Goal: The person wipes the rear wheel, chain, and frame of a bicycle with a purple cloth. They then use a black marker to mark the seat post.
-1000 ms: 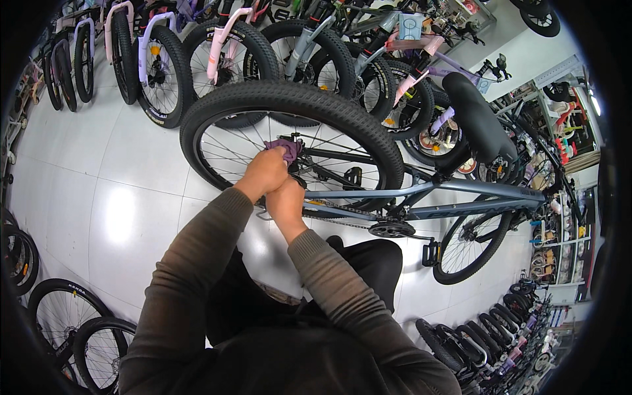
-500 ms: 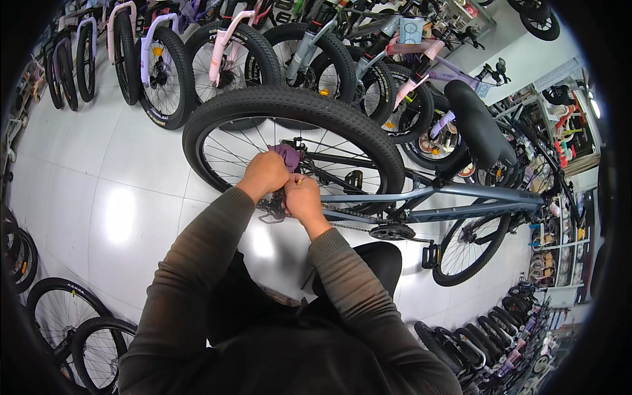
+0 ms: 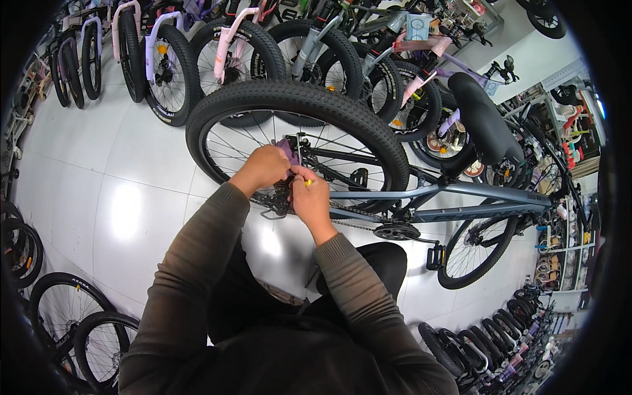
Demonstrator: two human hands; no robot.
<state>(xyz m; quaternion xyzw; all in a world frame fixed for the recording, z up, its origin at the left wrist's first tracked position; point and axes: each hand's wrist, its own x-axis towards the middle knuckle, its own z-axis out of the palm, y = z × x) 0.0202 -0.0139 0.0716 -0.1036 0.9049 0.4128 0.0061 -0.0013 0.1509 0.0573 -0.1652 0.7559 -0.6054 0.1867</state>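
Near the picture's middle, the left hand point(image 3: 266, 166) holds a crumpled purple cloth point(image 3: 288, 147) by a black bike wheel point(image 3: 303, 99); the right hand point(image 3: 312, 199) grips a small yellow thing point(image 3: 309, 184).

Glossy pale tiled floor point(image 3: 72, 158), white wall point(image 3: 526, 56), loaded shelves point(image 3: 569, 248)

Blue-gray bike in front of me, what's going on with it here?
A person has both hands at the rear wheel of the blue-gray bike, close to the wheel's middle. The left hand holds a crumpled purple cloth there. The right hand, right beside it, grips something yellow, too small to make out. Other bikes stand in a row beyond.
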